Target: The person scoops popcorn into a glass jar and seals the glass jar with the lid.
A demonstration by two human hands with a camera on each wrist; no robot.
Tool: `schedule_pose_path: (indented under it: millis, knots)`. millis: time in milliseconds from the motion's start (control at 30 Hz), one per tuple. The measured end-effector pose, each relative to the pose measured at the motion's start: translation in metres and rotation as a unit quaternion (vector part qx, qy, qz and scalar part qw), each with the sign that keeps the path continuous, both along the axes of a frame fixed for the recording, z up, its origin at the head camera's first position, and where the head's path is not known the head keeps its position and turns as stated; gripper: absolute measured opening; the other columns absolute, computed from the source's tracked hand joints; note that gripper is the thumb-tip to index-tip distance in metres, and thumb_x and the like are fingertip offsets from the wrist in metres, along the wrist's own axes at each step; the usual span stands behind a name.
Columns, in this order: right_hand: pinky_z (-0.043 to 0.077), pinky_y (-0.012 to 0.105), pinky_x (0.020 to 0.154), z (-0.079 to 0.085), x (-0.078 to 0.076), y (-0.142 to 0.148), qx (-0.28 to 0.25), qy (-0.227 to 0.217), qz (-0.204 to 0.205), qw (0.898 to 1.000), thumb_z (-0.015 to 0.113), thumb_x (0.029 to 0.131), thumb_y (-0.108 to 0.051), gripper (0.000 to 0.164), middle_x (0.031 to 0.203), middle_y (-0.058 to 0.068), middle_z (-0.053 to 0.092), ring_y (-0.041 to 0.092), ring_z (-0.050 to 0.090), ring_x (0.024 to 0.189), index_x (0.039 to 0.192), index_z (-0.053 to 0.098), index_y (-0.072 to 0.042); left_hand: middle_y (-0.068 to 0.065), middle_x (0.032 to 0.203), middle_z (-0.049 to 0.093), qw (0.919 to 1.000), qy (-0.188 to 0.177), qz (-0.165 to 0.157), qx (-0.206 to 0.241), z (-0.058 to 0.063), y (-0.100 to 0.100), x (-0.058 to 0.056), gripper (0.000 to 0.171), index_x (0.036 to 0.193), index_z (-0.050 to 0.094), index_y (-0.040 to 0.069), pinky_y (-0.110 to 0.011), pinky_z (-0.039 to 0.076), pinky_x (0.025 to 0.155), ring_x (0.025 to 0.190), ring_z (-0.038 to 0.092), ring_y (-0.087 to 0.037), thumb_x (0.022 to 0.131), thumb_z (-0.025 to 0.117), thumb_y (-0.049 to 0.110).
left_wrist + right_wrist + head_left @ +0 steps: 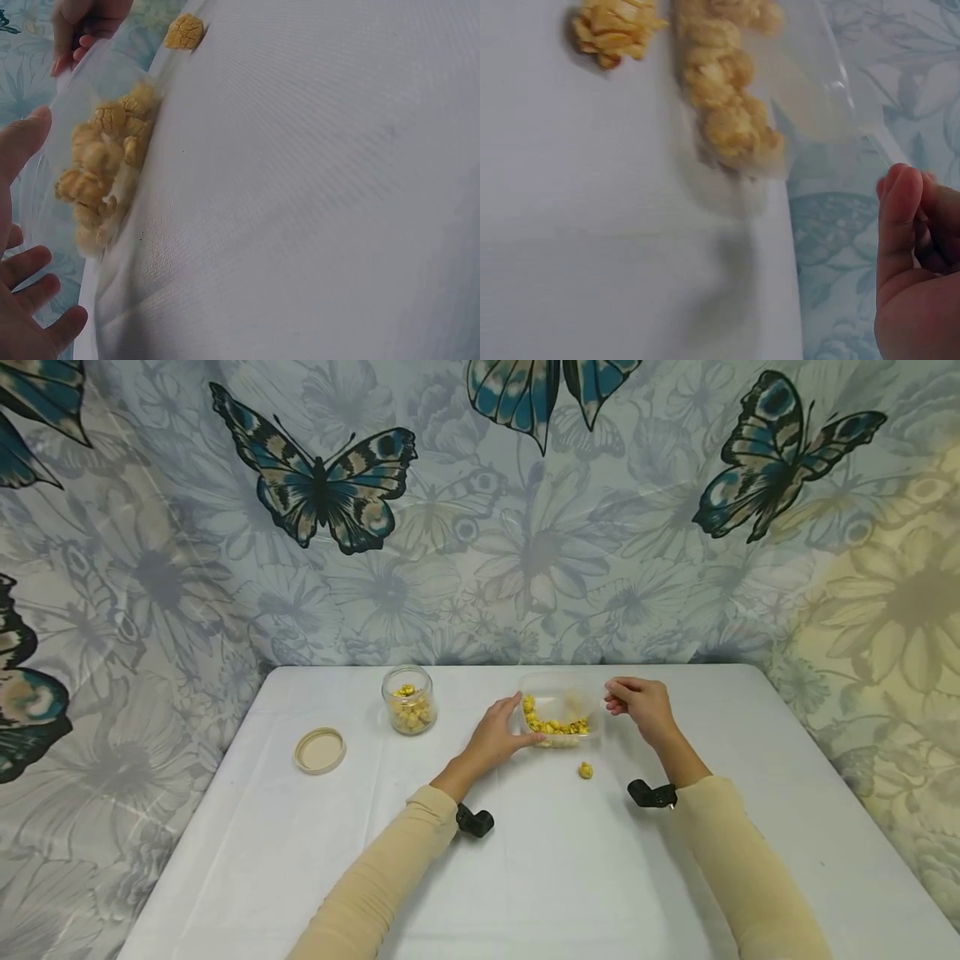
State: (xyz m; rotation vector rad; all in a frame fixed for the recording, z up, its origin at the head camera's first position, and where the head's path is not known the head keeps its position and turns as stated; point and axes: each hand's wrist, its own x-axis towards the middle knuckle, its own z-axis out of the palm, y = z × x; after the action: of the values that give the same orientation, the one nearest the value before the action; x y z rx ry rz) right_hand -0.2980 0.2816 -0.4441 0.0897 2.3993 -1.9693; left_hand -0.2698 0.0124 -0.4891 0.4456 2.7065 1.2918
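A clear plastic container (557, 741) with yellow popcorn (555, 724) in it stands on the white table. My left hand (497, 729) holds its left end, thumb at the front rim and a finger toward the back; the other fingers (46, 294) are spread beside it in the left wrist view. My right hand (637, 703) is at the container's right side, thumb and fingers pinching the pale handle of a plastic spoon (885, 142). The spoon's bowl end reaches over the container, blurred through the clear wall. One popcorn piece (585, 770) lies on the table in front.
A glass jar (410, 710) partly filled with popcorn stands open to the left. A round beige lid (320, 751) lies left of the jar. Behind the white table (517, 877) hangs a cloth backdrop (450, 568) with butterflies.
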Motion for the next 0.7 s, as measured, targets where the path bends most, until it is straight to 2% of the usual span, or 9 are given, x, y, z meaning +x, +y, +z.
schedule_pose_path:
  millis: [200, 500, 600, 700]
  knots:
    - [0.054, 0.016, 0.058, -0.0042, 0.0067, 0.0004, 0.025, -0.019, 0.010, 0.999, 0.058, 0.098, -0.015, 0.044, 0.067, -0.014, 0.064, -0.001, 0.061, 0.061, 0.123, 0.052, 0.020, -0.013, 0.154, 0.037, 1.0000, -0.008, 0.003, 0.000, -0.0009, 0.0020, 0.0014, 0.093, 0.154, 0.029, 0.015, -0.049, 0.035, 0.115, 0.143, 0.036, -0.032, 0.081, 0.074, 0.051]
    - [0.054, 0.016, 0.056, 0.0008, 0.0059, 0.0060, 0.060, 0.022, 0.025, 0.998, 0.057, 0.099, -0.014, 0.039, 0.067, -0.013, 0.063, -0.002, 0.060, 0.060, 0.117, 0.056, 0.021, -0.013, 0.153, 0.038, 1.0000, -0.003, 0.005, 0.003, 0.0006, 0.0009, 0.0010, 0.092, 0.154, 0.031, 0.014, -0.048, 0.035, 0.115, 0.142, 0.037, -0.032, 0.082, 0.074, 0.050]
    - [0.054, 0.016, 0.057, -0.0004, 0.0069, 0.0045, 0.060, 0.005, 0.038, 0.997, 0.057, 0.099, -0.014, 0.038, 0.069, -0.013, 0.064, -0.001, 0.060, 0.062, 0.117, 0.056, 0.019, -0.012, 0.154, 0.038, 1.0000, -0.004, 0.007, 0.002, 0.0015, 0.0003, 0.0005, 0.091, 0.154, 0.031, 0.015, -0.048, 0.034, 0.116, 0.143, 0.036, -0.031, 0.082, 0.074, 0.050]
    - [0.054, 0.017, 0.058, -0.0036, 0.0103, 0.0027, 0.048, -0.021, 0.030, 0.998, 0.056, 0.099, -0.014, 0.039, 0.068, -0.013, 0.064, 0.000, 0.060, 0.061, 0.120, 0.055, 0.019, -0.011, 0.154, 0.037, 0.9999, -0.011, 0.007, 0.004, 0.0018, 0.0002, 0.0007, 0.092, 0.154, 0.030, 0.016, -0.048, 0.034, 0.116, 0.143, 0.035, -0.031, 0.081, 0.074, 0.051]
